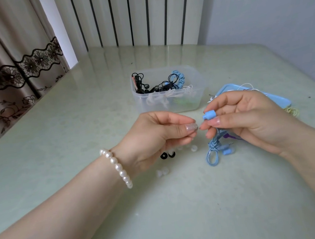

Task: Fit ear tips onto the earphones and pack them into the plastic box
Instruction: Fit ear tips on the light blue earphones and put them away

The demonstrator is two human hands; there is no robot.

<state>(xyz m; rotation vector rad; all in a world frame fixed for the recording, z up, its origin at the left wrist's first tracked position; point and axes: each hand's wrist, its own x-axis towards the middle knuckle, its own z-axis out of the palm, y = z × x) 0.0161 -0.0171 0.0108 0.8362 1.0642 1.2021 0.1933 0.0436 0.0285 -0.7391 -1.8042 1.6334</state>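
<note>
The right hand (248, 115) pinches a blue earbud (209, 115) between thumb and forefinger, nozzle pointing to nine o'clock, its coiled blue cable (213, 148) hanging down to the table (74, 130). The left hand (159, 137) has its fingertips closed together just beside the nozzle, probably on a clear ear tip, though the tip itself cannot be made out. To seat it well, the person should line the tip's bore up square with the nozzle and roll the soft rim over the lip rather than push flat. Spare tips lie at six o'clock of the left hand: two black rings (167, 155) and translucent, rubbery ones (162, 172). The frosted plastic box (200, 97), at twelve o'clock, already holds tangled black and blue earphones.
</note>
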